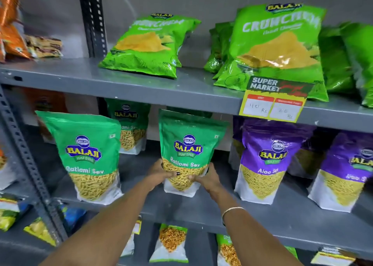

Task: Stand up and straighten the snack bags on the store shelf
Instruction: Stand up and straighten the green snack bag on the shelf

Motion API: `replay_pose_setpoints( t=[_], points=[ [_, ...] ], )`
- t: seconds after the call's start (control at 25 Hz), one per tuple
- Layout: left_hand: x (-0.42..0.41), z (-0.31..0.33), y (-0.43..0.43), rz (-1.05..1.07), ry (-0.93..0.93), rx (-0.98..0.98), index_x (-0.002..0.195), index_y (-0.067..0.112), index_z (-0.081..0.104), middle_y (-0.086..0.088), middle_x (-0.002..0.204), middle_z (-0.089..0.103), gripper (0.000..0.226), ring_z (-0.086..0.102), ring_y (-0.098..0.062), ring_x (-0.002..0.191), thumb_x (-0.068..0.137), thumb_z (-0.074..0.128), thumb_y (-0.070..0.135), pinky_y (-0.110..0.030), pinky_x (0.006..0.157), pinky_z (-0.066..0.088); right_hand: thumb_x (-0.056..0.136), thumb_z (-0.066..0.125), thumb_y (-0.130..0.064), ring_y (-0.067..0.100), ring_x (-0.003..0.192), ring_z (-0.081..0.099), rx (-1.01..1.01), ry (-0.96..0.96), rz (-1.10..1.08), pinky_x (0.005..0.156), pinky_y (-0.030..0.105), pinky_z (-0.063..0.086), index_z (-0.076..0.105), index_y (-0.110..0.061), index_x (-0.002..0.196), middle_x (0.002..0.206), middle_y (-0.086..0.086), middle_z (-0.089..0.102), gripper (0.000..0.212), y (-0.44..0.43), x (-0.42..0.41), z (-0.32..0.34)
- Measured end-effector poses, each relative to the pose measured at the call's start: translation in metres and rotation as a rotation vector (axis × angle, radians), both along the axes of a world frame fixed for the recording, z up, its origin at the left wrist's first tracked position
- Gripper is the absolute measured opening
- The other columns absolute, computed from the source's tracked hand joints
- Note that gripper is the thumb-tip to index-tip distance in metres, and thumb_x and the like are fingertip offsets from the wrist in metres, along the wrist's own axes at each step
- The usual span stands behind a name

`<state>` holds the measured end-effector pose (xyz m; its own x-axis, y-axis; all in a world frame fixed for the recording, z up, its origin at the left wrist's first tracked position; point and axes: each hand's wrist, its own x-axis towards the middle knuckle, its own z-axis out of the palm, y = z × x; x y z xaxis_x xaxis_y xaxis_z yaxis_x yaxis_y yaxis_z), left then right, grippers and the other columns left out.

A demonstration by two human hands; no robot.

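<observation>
A green Ratlami Sev bag point(187, 144) stands upright in the middle of the grey middle shelf point(222, 209). My left hand point(161, 173) grips its lower left side and my right hand point(207, 179) grips its lower right corner. A second Ratlami Sev bag point(86, 154) stands to the left, slightly tilted, and a third point(131, 126) stands behind, further back. Two purple Aloo Sev bags point(264, 158) point(347, 174) stand to the right. On the upper shelf, a light green Crunchem bag point(151, 45) leans back and another point(276, 47) stands in front of a row.
A yellow price tag point(272, 106) hangs from the upper shelf's edge. Perforated steel uprights point(92, 19) point(26, 158) frame the shelves. Orange bags point(12, 39) sit at the upper left. More snack bags point(171, 243) stand on the bottom shelf.
</observation>
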<state>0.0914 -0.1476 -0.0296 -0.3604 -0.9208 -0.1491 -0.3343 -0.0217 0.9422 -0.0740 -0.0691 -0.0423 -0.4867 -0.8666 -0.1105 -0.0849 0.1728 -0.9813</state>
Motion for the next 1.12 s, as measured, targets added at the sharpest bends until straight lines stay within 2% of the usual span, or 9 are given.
replay_pose_setpoints(
  t=[0.28,0.44,0.56,0.76,0.92,1.12],
  points=[
    [0.018,0.000,0.036,-0.014,-0.083,-0.033,0.124,0.006,0.052,-0.012,0.129,0.061,0.060,0.058,-0.022,0.111,0.070,0.079,0.011,-0.023,0.084,0.041,0.066,0.081,0.001,0.031,0.119,0.056,-0.028,0.067,-0.020,0.097,0.041,0.049,0.045,-0.002,0.126,0.129,0.015,0.059,0.070,0.044,0.019,0.001],
    [0.027,0.001,0.043,-0.032,-0.146,-0.065,0.123,0.010,0.053,-0.008,0.129,0.062,0.063,0.057,-0.024,0.117,0.067,0.082,0.020,-0.026,0.091,0.044,0.065,0.082,-0.003,0.033,0.123,0.054,0.013,0.099,-0.016,0.105,0.050,0.044,0.044,-0.002,0.128,0.133,0.016,0.057,0.074,0.054,0.025,0.003],
    [0.031,0.001,0.046,-0.042,-0.173,-0.065,0.122,0.011,0.055,-0.008,0.129,0.063,0.066,0.058,-0.025,0.118,0.065,0.084,0.024,-0.037,0.101,0.047,0.066,0.083,-0.006,0.032,0.124,0.053,0.037,0.123,-0.016,0.106,0.047,0.044,0.043,-0.003,0.130,0.135,0.016,0.056,0.076,0.060,0.028,0.006],
    [0.036,0.002,0.050,-0.056,-0.206,-0.090,0.118,0.014,0.057,-0.008,0.127,0.064,0.061,0.060,-0.026,0.115,0.064,0.083,0.028,-0.035,0.096,0.048,0.068,0.082,-0.011,0.031,0.127,0.050,0.055,0.164,0.006,0.107,0.041,0.042,0.042,-0.007,0.134,0.138,0.013,0.054,0.078,0.065,0.029,0.008],
    [0.037,0.001,0.051,-0.075,-0.236,-0.126,0.117,0.015,0.058,-0.008,0.126,0.065,0.060,0.059,-0.027,0.117,0.064,0.083,0.032,-0.035,0.095,0.047,0.068,0.082,-0.012,0.029,0.127,0.050,0.060,0.174,0.014,0.096,0.028,0.041,0.041,-0.008,0.135,0.138,0.012,0.054,0.078,0.069,0.031,0.010],
    [0.039,-0.001,0.052,-0.086,-0.240,-0.145,0.118,0.015,0.058,-0.008,0.127,0.064,0.062,0.059,-0.028,0.117,0.064,0.083,0.032,-0.037,0.096,0.048,0.069,0.082,-0.013,0.029,0.128,0.049,0.070,0.194,0.004,0.093,0.026,0.039,0.041,-0.008,0.135,0.139,0.012,0.053,0.078,0.071,0.032,0.010]
  ],
)
